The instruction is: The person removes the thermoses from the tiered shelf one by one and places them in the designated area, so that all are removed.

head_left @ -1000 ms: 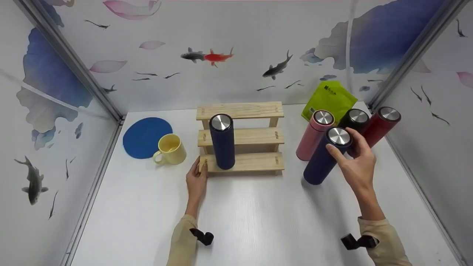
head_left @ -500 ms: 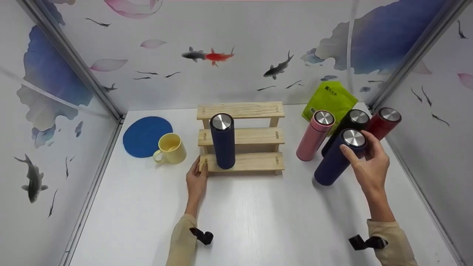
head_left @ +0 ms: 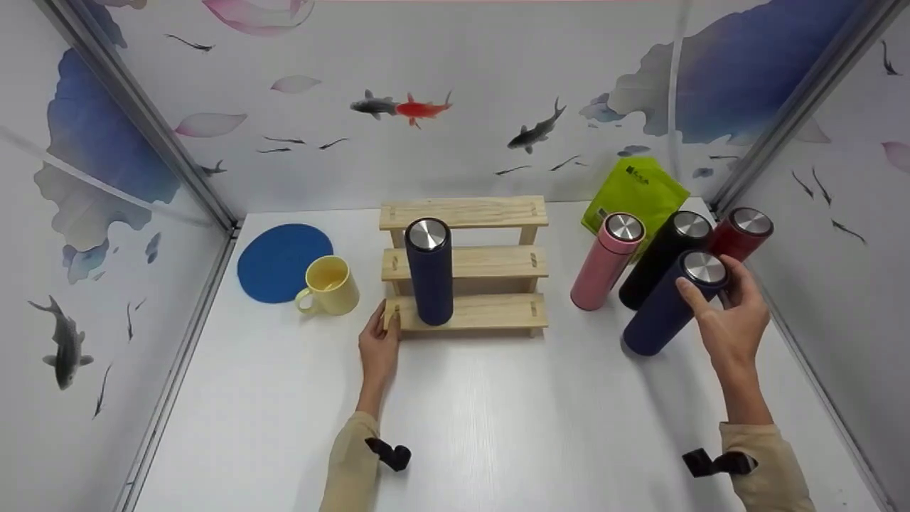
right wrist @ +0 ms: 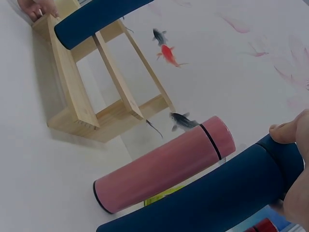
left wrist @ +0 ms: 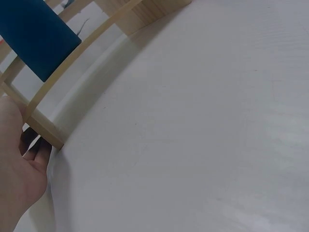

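My right hand grips a navy thermos flask near its steel-topped lid, thumb on the near side. In the right wrist view this navy flask crosses the lower right, beside a pink thermos flask. At the left end of a three-step wooden rack, my left hand holds the lowest step, thumb over its edge. A second navy thermos flask stands upright on that step. The left wrist view shows the left hand at the rack's leg, the flask's base above.
A black thermos flask and a red one stand behind the right hand's flask. A green pouch leans at the back right. Left of the rack are a yellow mug and a round blue mat.
The right hand has moved right with its navy flask, away from the pink flask, so more of the black flask shows. My left hand and the rack have stayed put.
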`<state>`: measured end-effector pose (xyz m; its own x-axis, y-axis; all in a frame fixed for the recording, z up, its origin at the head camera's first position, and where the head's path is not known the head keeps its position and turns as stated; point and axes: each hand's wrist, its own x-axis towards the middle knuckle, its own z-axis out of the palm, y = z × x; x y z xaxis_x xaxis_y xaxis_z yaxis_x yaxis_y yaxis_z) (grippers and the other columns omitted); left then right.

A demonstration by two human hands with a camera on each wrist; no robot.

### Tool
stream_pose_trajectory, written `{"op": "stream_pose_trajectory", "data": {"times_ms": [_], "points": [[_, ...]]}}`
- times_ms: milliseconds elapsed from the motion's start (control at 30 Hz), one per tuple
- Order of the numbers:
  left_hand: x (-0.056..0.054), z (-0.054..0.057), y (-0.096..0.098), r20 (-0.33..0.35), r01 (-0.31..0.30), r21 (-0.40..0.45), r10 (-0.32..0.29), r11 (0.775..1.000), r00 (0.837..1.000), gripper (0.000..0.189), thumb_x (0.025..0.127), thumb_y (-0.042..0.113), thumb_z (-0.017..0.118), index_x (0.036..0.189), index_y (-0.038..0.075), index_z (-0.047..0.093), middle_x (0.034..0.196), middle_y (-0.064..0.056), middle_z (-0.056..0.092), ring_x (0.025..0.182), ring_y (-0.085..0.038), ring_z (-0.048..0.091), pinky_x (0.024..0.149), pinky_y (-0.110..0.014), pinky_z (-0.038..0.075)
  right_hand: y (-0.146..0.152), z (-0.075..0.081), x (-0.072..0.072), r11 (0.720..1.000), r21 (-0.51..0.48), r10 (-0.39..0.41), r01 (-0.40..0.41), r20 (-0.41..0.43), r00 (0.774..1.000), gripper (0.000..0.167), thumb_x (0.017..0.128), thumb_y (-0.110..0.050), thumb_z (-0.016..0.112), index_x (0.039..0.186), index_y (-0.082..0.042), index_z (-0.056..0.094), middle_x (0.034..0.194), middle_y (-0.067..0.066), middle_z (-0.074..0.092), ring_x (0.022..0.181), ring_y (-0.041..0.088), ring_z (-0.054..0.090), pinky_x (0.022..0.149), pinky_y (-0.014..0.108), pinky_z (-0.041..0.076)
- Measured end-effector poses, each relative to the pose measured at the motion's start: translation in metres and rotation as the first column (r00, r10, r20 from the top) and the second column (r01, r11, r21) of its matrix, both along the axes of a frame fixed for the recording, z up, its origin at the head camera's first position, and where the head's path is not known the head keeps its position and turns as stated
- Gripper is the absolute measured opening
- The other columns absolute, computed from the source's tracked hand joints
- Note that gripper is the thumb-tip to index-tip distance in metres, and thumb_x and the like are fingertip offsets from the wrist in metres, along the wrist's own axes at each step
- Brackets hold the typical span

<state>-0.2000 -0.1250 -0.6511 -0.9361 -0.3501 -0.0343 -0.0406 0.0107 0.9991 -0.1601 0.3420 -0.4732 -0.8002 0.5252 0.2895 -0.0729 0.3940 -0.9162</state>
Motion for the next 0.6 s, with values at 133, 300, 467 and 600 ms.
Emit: {"op": "stream_pose_trajectory", "data": {"times_ms": [133,300,467,600], "points": [[0.0,-0.001,0.0,0.008,0.007,0.017,-0.007,1.0,1.0,0.049,0.102,0.018,0.062,0.149,0.009,0.051,0.147,-0.018,0.056,0.124,-0.026,0.064,0.081,-0.013,0.053,0.006,-0.004,-0.002,0.999,-0.026,-0.018,0.018,0.005,1.0,0.062,0.085,-0.01,0.081,0.142,-0.005,0.056,0.143,0.013,0.058,0.135,0.019,0.055,0.112,0.021,0.043],[0.0,-0.001,0.0,0.016,0.017,0.015,-0.018,1.0,1.0,0.049,0.103,0.019,0.061,0.15,0.011,0.05,0.148,-0.016,0.055,0.128,-0.027,0.062,0.086,-0.015,0.053,0.013,-0.011,-0.004,0.997,-0.061,-0.045,0.045,-0.004,0.999,0.063,0.085,-0.011,0.081,0.142,-0.005,0.056,0.142,0.012,0.059,0.133,0.016,0.056,0.111,0.02,0.043],[0.0,0.0,0.0,0.008,0.013,0.01,-0.013,1.0,1.0,0.048,0.103,0.017,0.061,0.149,0.01,0.051,0.148,-0.018,0.056,0.127,-0.029,0.062,0.085,-0.015,0.053,0.018,-0.016,-0.006,0.994,-0.087,-0.061,0.059,-0.025,0.998,0.062,0.085,-0.01,0.081,0.141,-0.005,0.056,0.139,0.008,0.06,0.131,0.015,0.057,0.111,0.019,0.043],[0.0,0.0,0.0,0.007,0.009,0.032,-0.009,0.999,1.0,0.049,0.102,0.017,0.061,0.149,0.01,0.051,0.147,-0.018,0.056,0.126,-0.029,0.063,0.085,-0.014,0.053,0.02,-0.02,-0.008,0.994,-0.089,-0.064,0.06,-0.043,0.997,0.061,0.084,-0.009,0.082,0.14,-0.004,0.057,0.135,0.006,0.061,0.13,0.015,0.058,0.111,0.02,0.043]]}}
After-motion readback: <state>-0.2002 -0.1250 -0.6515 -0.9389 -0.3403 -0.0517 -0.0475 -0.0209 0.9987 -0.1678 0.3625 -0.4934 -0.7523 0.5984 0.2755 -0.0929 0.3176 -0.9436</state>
